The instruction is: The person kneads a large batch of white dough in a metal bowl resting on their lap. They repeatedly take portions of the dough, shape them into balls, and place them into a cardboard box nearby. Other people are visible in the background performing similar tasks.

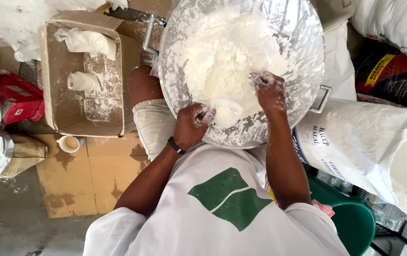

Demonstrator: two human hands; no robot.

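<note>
A person sits over a big round metal bowl (pixel 303 57) that is full of soft white powder (pixel 227 61). The left hand (pixel 190 125) is squeezed tight on the rim of a small clear plastic bag (pixel 227 111), holding its mouth open at the near side of the bowl. The right hand (pixel 270 90) is in the powder just beside the bag, with the fingers curled together around a bit of powder.

To do this well, I think the bag mouth should stay wide and low, close to the pile, so powder does not fall outside.

On the left sits an open brown cardboard box (pixel 52 95) with two filled white bags (pixel 87 42) inside. A small white cup (pixel 69 143) stands on flat cardboard near it. A big white sack (pixel 364 142) leans on the right, touching the bowl. A red thing (pixel 11 95) lies far left. The bare knee (pixel 143 85) is right by the bowl rim and could bump it
</note>
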